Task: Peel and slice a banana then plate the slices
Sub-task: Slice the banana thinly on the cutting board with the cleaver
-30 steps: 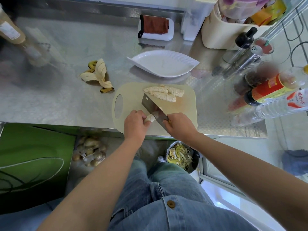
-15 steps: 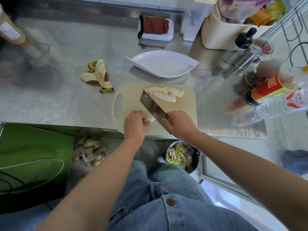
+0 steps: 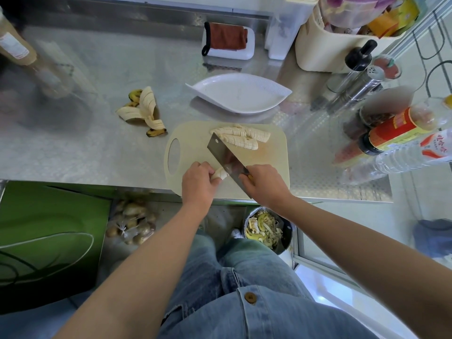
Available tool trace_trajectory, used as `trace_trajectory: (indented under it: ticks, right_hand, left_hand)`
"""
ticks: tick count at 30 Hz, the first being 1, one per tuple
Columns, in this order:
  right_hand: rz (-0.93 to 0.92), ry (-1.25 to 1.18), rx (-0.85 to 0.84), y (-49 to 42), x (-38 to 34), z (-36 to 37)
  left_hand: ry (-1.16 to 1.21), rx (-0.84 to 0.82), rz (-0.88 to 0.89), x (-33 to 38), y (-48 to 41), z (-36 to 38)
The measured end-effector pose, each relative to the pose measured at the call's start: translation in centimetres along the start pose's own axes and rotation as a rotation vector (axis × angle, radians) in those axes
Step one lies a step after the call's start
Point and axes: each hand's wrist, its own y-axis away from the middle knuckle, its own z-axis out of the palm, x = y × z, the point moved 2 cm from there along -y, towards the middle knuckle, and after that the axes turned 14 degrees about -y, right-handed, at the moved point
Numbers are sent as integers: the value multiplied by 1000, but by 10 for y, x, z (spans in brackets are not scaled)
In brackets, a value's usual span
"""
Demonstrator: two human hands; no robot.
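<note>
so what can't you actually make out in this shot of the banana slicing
All in the head view:
- How much of the banana piece is left: the left hand covers most of it.
- The knife handle: hidden inside the right hand.
- Whether the blade touches the cutting board: the angle hides its edge.
- The bottle at far left: blurred, cut by the frame edge.
- Labels on the right-side bottles: too small to read.

Bare counter point(image 3: 97, 148) left of peel point(image 3: 144, 111); bottles point(image 3: 396, 133) crowd right.
</note>
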Motion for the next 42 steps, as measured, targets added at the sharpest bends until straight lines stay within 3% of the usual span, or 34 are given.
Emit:
trace_trajectory:
  ticks: [19, 27, 42]
  right_hand:
    - [58, 25, -60, 3, -2, 6]
    - [-12, -34, 29, 0, -9, -3]
    - [24, -16, -36, 2, -11, 1]
  left_hand:
    - [14, 11, 5, 0, -1, 3]
    - [5, 25, 16, -4, 2, 1]
    - [19, 32, 25, -9, 2, 2]
